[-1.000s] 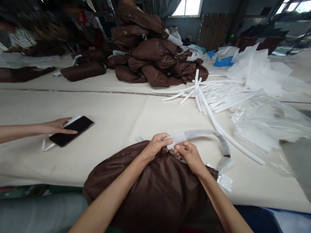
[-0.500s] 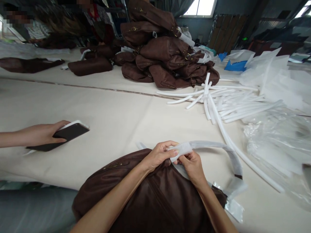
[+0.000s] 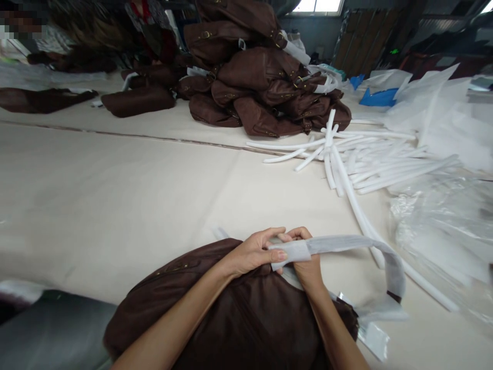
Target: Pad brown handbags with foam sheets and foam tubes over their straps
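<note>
A dark brown leather bag (image 3: 246, 313) lies at the near edge of the table, below my forearms. Its strap (image 3: 358, 242) arches out to the right, wrapped in thin white sheeting with a short brown stretch showing. Near the strap's left end, my left hand (image 3: 256, 252) pinches a white foam wrap (image 3: 295, 253) between thumb and fingers. My right hand (image 3: 307, 259) is curled behind the same wrap, its fingertips partly hidden by it. A clear plastic packet (image 3: 374, 339) rests at the bag's right end.
Several brown bags (image 3: 250, 77) are piled at the back. White foam tubes (image 3: 370, 164) lie in a heap on the right, with clear plastic bags (image 3: 442, 221) beside them and white sheets (image 3: 442, 113) behind. A person (image 3: 148, 31) stands beyond the table (image 3: 154, 200).
Another person's hand with a phone has left the view on the left. My right hand has moved from below the wrap to behind it, fingers higher. The strap arches farther right.
</note>
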Demonstrator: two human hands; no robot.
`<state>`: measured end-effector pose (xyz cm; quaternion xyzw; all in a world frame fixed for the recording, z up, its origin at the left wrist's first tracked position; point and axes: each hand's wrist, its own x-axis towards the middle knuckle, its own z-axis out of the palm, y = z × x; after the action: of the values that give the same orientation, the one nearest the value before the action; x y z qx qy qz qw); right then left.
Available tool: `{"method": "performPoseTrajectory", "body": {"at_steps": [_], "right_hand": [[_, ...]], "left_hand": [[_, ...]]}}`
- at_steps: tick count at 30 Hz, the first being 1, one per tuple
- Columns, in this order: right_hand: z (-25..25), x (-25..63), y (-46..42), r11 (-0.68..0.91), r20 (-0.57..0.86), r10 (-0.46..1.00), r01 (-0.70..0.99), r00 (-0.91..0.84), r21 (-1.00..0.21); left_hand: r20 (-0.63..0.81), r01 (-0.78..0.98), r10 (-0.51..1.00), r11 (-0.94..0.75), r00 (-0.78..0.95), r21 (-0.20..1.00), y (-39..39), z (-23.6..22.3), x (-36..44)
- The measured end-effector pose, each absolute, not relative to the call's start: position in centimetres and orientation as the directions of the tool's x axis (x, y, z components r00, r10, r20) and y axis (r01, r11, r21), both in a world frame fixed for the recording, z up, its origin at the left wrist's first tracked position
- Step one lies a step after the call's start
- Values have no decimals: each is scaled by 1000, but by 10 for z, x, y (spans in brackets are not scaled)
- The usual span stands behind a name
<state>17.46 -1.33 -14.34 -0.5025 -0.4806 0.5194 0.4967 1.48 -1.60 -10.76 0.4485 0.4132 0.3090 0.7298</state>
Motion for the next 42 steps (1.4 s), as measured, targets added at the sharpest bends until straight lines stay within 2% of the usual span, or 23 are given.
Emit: {"method": "performPoseTrajectory", "body": {"at_steps": [5,8,10,14,18,19,22,25,28,30,33,35,38,42], "right_hand": [[-146,173,-8,30,28,997,-19,75,-999],[-150,169,-3,-3,-12,987,-56,162,-998],[-150,168,-1,-33,-38,992,-43,121,-999],[-135,187,-23,-85,-86,996,86,-5,-993],[-110,238,-93,-2,13,998,235,62,-972],[-107,254,-114,-47,-24,995,244,97,-969],[-118,296,-174,-332,-316,942,163,115,-929],[-145,312,-215,-543,-547,837,92,-16,-835],[-165,291,-232,-674,-662,732,-31,-160,-738],[-170,265,-231,-698,-658,711,-136,-246,-703],[-169,231,-218,-642,-602,766,-215,-226,-736],[-166,218,-205,-581,-559,814,-190,-156,-792],[-158,209,-187,-509,-490,858,-126,-154,-851],[-146,191,-160,-367,-362,927,-35,-100,-930]], "left_hand": [[-269,-64,853,330,447,942,-15,-103,19],[-251,-63,886,297,389,953,-15,-106,20],[-251,-35,905,279,344,960,-15,-107,20],[-279,26,920,283,275,959,-11,-107,20],[-270,30,928,271,255,962,-8,-103,23],[-264,24,934,266,243,964,-8,-102,24],[-258,5,947,262,191,965,-12,-101,28],[-271,-6,951,275,146,962,-14,-101,32],[-262,-52,961,267,87,962,-3,-93,34],[-214,-94,977,213,-5,973,13,-81,32],[-124,-122,973,102,-193,987,41,-56,21],[-86,-117,951,53,-297,992,59,-42,8],[-56,-94,900,17,-432,995,80,-31,-16],[-57,-5,805,67,-590,998,94,-35,-53]]}}
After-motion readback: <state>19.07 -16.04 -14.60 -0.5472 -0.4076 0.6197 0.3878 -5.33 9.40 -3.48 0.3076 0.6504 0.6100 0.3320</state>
